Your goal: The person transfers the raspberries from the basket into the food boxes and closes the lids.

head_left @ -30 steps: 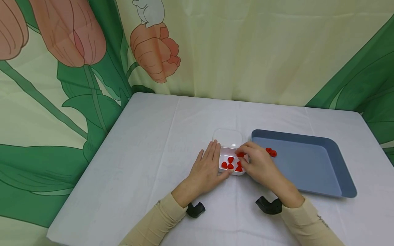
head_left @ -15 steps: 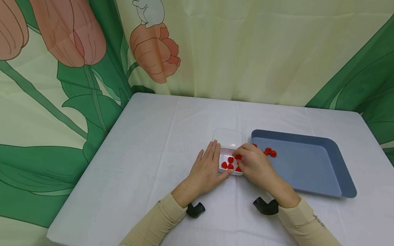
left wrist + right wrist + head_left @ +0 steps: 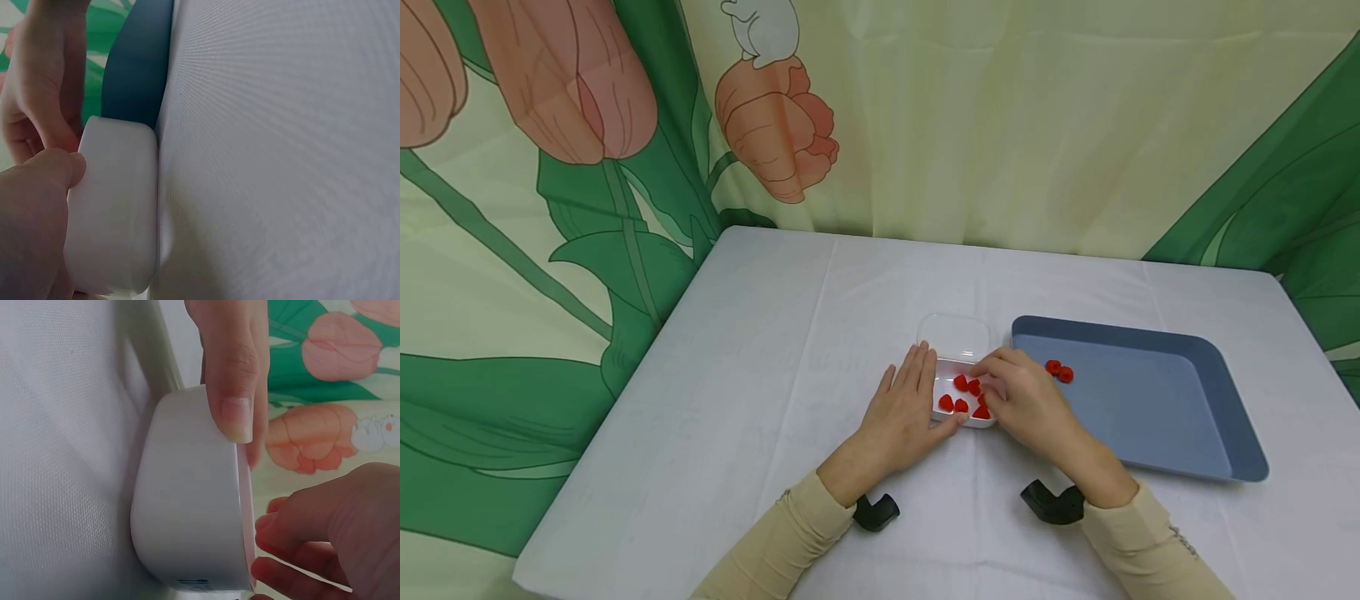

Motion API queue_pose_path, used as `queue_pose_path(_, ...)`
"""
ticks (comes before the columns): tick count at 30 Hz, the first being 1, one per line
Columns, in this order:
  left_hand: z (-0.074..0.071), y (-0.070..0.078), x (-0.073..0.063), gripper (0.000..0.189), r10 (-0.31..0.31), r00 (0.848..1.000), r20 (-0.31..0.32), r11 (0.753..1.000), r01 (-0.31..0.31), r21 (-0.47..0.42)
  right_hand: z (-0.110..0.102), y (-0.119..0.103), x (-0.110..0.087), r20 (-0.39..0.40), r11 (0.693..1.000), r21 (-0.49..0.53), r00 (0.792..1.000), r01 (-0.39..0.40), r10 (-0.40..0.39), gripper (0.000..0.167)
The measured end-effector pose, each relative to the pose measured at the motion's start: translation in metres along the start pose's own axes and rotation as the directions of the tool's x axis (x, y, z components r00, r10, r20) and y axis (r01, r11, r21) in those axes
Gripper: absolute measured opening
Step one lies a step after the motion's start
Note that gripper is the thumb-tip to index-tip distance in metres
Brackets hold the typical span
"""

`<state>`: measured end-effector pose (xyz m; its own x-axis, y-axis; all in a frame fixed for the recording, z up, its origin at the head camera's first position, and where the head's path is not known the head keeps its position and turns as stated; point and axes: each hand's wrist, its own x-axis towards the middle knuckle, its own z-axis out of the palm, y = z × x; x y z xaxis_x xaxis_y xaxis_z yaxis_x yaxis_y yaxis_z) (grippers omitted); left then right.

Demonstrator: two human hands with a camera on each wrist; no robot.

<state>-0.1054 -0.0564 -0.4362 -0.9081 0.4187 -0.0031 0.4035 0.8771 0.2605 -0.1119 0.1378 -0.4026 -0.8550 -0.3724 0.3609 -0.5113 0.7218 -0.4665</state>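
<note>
A small white plastic box [image 3: 958, 373] with a clear lid [image 3: 957, 335] folded back stands on the table, holding several small red berry-like pieces [image 3: 961, 406]. My left hand [image 3: 901, 417] lies along its left side, fingers straight, with the thumb on the front rim; the left wrist view shows that thumb against the white wall. My right hand [image 3: 1033, 404] is over the box's right end, fingers bent and parted. In the right wrist view its fingertips [image 3: 265, 524] are right at the rim, with no piece showing between them. One red piece is partly hidden beside the right thumb.
A blue-grey tray [image 3: 1172, 400] stands right of the box, with red pieces [image 3: 1065, 375] near its left side, partly behind the right hand. Black curved wrist mounts [image 3: 1054, 503] stick out from both sleeves. A printed curtain [image 3: 1000, 125] hangs behind the white-covered table [image 3: 760, 350].
My right hand has shifted slightly right over the box, and the red piece that was at its fingertips now lies left of them, among the others. The left hand stays in place.
</note>
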Motion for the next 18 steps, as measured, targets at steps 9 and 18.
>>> queue_pose_path(9,0.001,-0.001,0.000,0.092,0.006,1.000,-0.019,1.000,-0.006,-0.010,-0.006,0.003,0.000,-0.054,0.999,0.032,0.998,0.024,-0.023,0.021)
queue_pose_path(18,0.001,-0.001,0.000,0.092,0.004,1.000,-0.017,1.000,-0.004,-0.015,-0.013,0.008,-0.003,-0.076,1.000,0.011,0.997,0.003,-0.002,0.022)
